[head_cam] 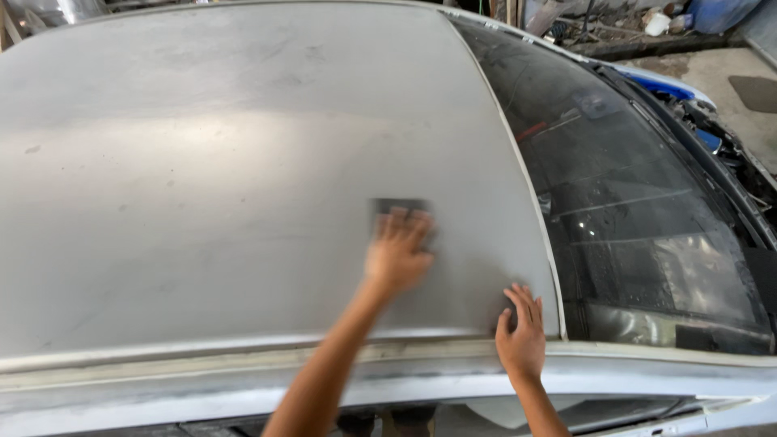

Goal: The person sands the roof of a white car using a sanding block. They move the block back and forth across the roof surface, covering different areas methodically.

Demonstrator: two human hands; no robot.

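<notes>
Landmark: the broad, dull grey sanded metal car roof (202, 178), seen from above; every place below is given against it.
Sanding pad: a small dark rectangular abrasive block (398, 206) lies flat on the roof, right of the roof's middle and well short of its windscreen edge.
Left hand: the left hand (396, 255) is blurred, palm down, fingers spread flat over the pad and pressing it to the panel; only the pad's far edge shows past the fingertips.
Right hand: the right hand (522, 336) rests open near the roof's near right corner, fingers narrowly fanned, holding nothing, thumb toward the side rail.
Windscreen: the dark tinted glass windscreen (639, 210) slopes away from the roof's right edge, along a pale trim line.
Handling: the pad looks light, thin and probably a little flexible; it is best held from above with a flat palm, fingers across its back. The roof is stiff and dusty, so probably slick under a bare hand.
</notes>
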